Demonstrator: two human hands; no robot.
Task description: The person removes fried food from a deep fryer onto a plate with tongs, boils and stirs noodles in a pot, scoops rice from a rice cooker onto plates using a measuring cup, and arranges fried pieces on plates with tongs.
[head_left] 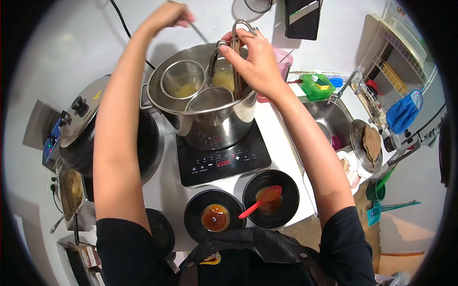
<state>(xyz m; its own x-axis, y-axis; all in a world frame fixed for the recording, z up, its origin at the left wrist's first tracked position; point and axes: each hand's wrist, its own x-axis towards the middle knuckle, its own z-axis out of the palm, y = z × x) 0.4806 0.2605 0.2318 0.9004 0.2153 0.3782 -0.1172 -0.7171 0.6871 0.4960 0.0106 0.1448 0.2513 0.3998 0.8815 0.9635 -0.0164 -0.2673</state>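
Note:
My left hand (167, 18) is raised beyond the far rim of a large steel pot (210, 125). Its fingers are closed on a thin metal rod (198, 32) that slants down toward the pot; what kind of tool it is I cannot tell. Over the pot's right side, my right hand (255, 59) grips the upright handles of noodle strainers (237, 71). Several mesh baskets sit inside the pot: one at the left (183, 78) holds pale yellow noodles, while a nearer one (210, 99) shows only mesh. More noodles (223, 80) show behind it.
Under the pot is a black induction cooker (224, 174) with a lit display. Two black bowls hold brown sauce, the left one (193, 229) and the right one (291, 209) with a red spoon (262, 201). A lidded black pot (81, 155) stands left, a sink (329, 119) right.

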